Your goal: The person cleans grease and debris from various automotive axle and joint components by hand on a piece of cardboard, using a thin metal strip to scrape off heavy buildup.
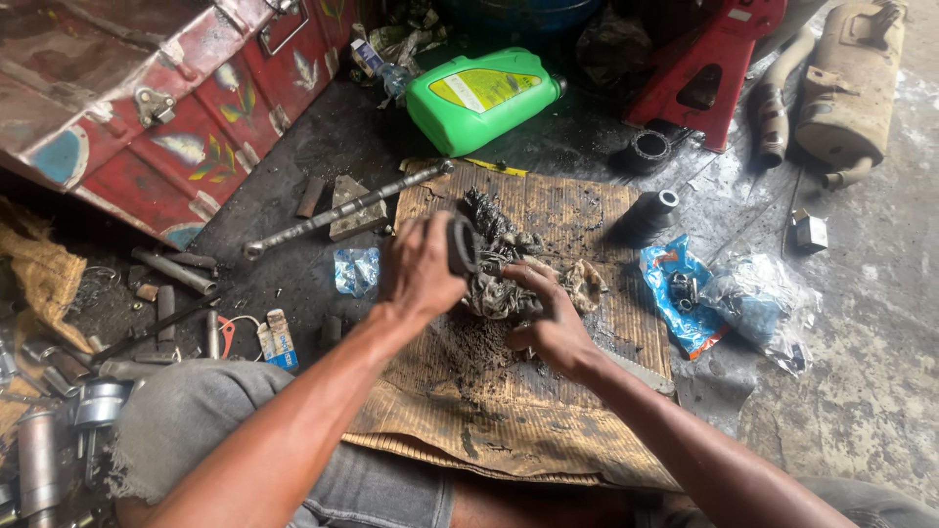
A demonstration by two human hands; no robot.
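Observation:
My left hand [419, 266] grips a dark handle-like tool [461, 244] held upright against a greasy, dirt-caked metal engine part [494, 262]. That part rests on a sheet of oily corrugated cardboard [509, 411] laid on the floor. My right hand [553, 318] presses on the part's lower right side, fingers curled over it, next to a dirty rag [585, 282]. Black grit is scattered on the cardboard just below the part.
A green oil jug [481, 96] lies beyond the cardboard, with a red painted metal trunk [147, 98] at upper left. A long steel rod [342, 210], loose sockets and bolts [59, 391] lie left. Blue plastic bags [685, 288], black rubber sleeves [646, 213] and an exhaust muffler [846, 88] lie right.

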